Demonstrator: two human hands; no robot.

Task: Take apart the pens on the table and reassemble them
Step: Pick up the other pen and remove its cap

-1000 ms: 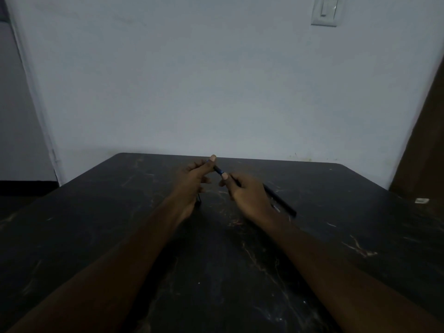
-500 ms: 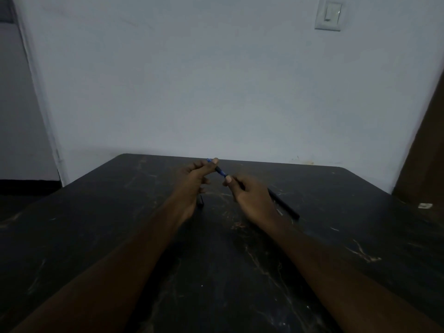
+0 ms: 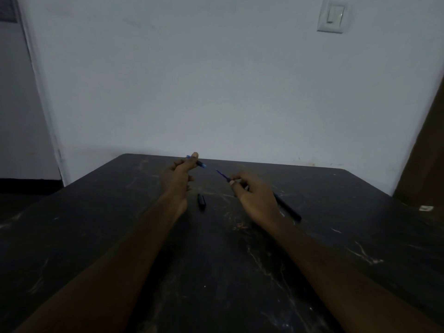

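Left hand (image 3: 179,175) pinches the short blue-tipped pen section (image 3: 200,163) just above frame centre; right hand (image 3: 257,200) is pressed around the black barrel (image 3: 288,209), its thin refill (image 3: 221,174) pointing up-left, the two parts apart. Best practice, as judged: keep both parts on one axis. A loose black cap (image 3: 201,201) lies on the worktop (image 3: 360,236) between the wrists, liable to be nudged.

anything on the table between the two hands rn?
Head view: one small black pen cap lies on the table, between the left hand and right hand, nearer the left wrist. Nothing else shows there.
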